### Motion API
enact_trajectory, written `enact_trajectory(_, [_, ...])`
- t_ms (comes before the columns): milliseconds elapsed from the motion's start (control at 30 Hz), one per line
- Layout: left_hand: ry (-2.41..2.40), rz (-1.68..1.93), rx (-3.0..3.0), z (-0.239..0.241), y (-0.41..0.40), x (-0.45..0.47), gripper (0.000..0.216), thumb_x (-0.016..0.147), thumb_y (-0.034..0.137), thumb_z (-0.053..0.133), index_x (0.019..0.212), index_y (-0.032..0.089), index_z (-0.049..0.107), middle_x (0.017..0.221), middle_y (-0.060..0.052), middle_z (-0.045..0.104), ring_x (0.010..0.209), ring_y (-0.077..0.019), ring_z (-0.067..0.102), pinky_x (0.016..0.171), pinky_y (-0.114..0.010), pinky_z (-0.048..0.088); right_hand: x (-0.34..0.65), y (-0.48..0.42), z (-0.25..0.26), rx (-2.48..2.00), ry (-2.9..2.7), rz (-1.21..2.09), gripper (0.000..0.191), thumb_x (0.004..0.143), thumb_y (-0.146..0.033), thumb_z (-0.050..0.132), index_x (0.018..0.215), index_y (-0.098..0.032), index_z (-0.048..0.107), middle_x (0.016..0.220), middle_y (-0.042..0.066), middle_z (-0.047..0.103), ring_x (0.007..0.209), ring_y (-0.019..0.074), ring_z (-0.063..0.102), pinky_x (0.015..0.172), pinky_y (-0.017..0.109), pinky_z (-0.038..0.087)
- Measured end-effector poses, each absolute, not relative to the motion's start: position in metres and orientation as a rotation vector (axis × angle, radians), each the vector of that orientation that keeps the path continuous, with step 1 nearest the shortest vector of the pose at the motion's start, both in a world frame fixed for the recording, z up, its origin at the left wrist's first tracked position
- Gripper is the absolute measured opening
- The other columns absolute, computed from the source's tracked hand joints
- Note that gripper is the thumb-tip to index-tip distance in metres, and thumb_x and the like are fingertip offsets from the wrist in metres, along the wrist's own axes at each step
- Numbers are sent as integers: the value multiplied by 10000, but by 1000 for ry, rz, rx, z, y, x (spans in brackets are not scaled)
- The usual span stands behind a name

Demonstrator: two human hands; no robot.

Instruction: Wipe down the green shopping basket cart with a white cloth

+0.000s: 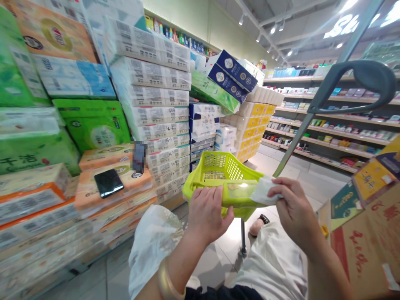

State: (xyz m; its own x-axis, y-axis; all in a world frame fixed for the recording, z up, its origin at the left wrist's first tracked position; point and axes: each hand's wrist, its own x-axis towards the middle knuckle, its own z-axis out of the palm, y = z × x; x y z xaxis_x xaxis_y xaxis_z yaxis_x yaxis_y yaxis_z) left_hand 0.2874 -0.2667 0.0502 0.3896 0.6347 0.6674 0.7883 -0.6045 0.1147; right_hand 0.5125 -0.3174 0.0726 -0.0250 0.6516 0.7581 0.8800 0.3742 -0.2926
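Note:
A lime-green shopping basket point(243, 164) with perforated walls stands in front of my knees. My left hand point(208, 212) is wrapped over its near rim, with a gold bangle on that wrist. Between the fingers of my right hand point(292, 204) is a white tissue point(262, 189), which lies against the right part of the same rim. A clear label window shows on the rim between the two hands. Rising beside the basket on the right is a grey pull handle point(317, 93) on a long metal rod.
Tall stacks of packaged tissue paper point(156, 75) line the left side. A black phone point(109, 183) lies on orange packs point(84, 187) there. Cardboard cartons point(368, 233) stand close on my right. Stocked shelves point(331, 118) run behind the tiled aisle.

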Motion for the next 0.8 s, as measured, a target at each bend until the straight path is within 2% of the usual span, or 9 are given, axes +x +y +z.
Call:
enact_trajectory(167, [-1255, -1009, -2424, 50, -267, 287, 397, 788, 392, 560, 1108, 157, 547, 941, -81, 666, 899, -259, 589, 820, -423, 408, 502, -310, 78, -1404, -1738, -458, 227, 758, -82, 415, 726, -219, 594, 991, 75, 562, 1022, 230, 536, 916, 404, 439])
enact_trajectory(267, [-1238, -996, -2421, 49, -267, 288, 402, 807, 410, 543, 1115, 151, 546, 944, -90, 664, 897, -263, 589, 805, -424, 410, 475, -302, 69, -1320, -1878, -352, 277, 771, -60, 419, 839, -225, 630, 991, 56, 616, 1051, 222, 539, 964, 421, 420])
enact_trajectory(367, [-1234, -995, -2415, 48, -267, 288, 400, 817, 418, 536, 1113, 149, 548, 947, -90, 662, 897, -262, 591, 803, -423, 410, 449, -300, 62, -1253, -1939, -247, 302, 784, -102, 450, 1000, -222, 624, 1097, 67, 624, 1153, 235, 516, 1031, 449, 389])
enact_trajectory(533, [-1224, -993, -2409, 49, -267, 286, 390, 825, 406, 530, 1111, 143, 552, 941, -89, 661, 887, -258, 590, 795, -425, 417, 447, -299, 57, -1355, -1815, -241, 136, 857, -246, 498, 933, -220, 608, 1189, 95, 601, 1144, 248, 543, 988, 444, 431])
enact_trajectory(700, [-1238, -995, -2419, 48, -267, 287, 408, 803, 396, 544, 1124, 143, 547, 934, -81, 658, 887, -257, 580, 824, -427, 410, 469, -291, 49, -1485, -1508, -328, 321, 884, -253, 440, 1185, -169, 517, 1202, 146, 590, 1140, 252, 555, 976, 455, 456])
enact_trajectory(800, [-1231, -998, -2419, 48, -267, 287, 408, 804, 400, 542, 1124, 146, 550, 931, -86, 658, 887, -259, 582, 816, -426, 412, 460, -290, 48, -1548, -1529, -352, 345, 887, -246, 424, 1206, -159, 522, 1173, 149, 614, 1150, 268, 551, 998, 491, 432])
